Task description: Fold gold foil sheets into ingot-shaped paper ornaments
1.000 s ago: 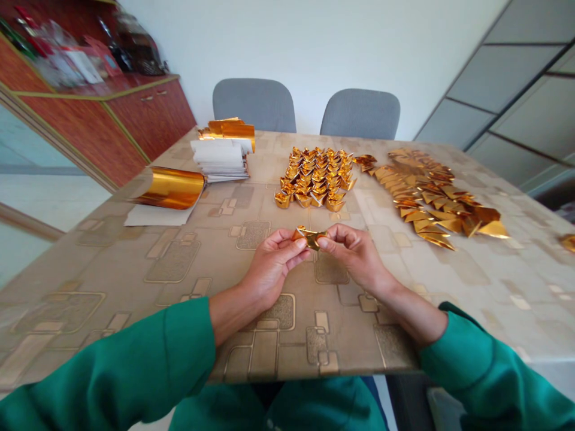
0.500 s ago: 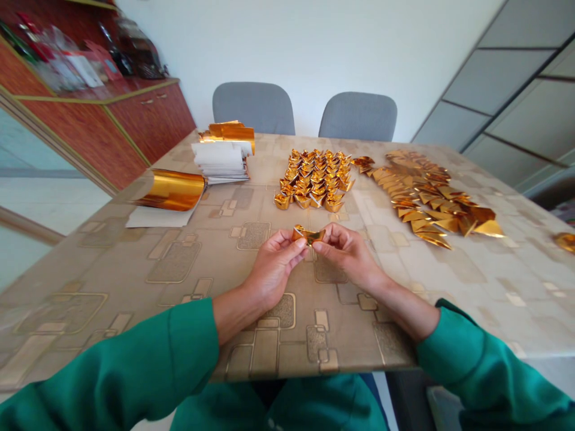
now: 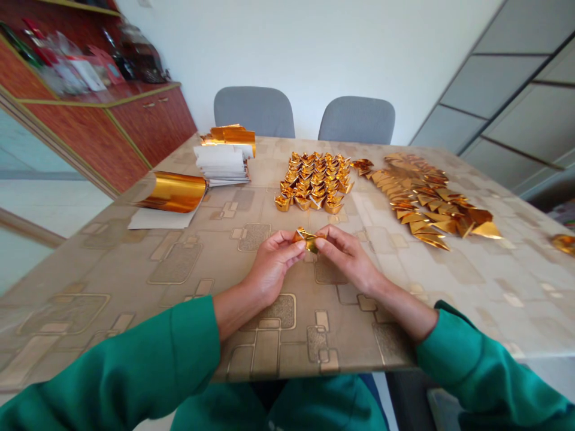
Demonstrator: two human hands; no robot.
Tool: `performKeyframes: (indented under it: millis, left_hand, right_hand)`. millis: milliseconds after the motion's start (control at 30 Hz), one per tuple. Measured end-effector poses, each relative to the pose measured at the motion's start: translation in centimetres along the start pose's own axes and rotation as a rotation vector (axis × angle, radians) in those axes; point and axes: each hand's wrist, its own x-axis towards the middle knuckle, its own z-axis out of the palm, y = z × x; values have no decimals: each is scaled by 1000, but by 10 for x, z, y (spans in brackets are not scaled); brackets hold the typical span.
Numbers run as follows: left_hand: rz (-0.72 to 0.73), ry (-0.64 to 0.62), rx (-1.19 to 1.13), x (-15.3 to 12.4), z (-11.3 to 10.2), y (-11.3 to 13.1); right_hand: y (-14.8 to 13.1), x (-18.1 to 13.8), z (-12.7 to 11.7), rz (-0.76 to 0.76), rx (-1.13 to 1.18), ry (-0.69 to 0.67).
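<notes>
A small folded gold paper ingot (image 3: 311, 242) is held above the table, between my two hands. My left hand (image 3: 275, 263) pinches its left end between thumb and fingers. On its right end, the thumb and fingers of my right hand (image 3: 348, 256) are closed. My fingertips cover both ends of the paper. Just beyond my hands, finished-looking gold paper ingots (image 3: 317, 179) stand in close rows. To their right spreads a loose pile of flat folded gold paper pieces (image 3: 431, 197).
Gold sheets (image 3: 175, 193) curl over white paper at the left, near a stack of white-backed sheets (image 3: 223, 163). Another gold piece (image 3: 564, 243) lies at the table's right edge. Two grey chairs (image 3: 254, 111) stand behind the patterned tablecloth (image 3: 175, 335).
The gold paper's middle has opened out and its lower edge now hangs lower between my thumbs. My right fingers have shifted slightly on its end; both hands keep their hold.
</notes>
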Motion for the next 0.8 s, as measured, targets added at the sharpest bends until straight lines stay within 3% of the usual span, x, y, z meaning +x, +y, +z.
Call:
performKeyframes:
  millis: [233,500,700,800]
  left_hand:
    - [42,-33,58,-2,2,1]
    - [95,-12,137,-1,1,2]
    - [-11,-23,-34,-6,4,2]
    - [2,-29,-58,-7,5,0]
  right_hand:
    - [3,1,-2,16,112,43]
    - [-4,0,0,79,206,-18]
    - [0,0,4,-50,127,243]
    - [-1,-2,7,-108,86,288]
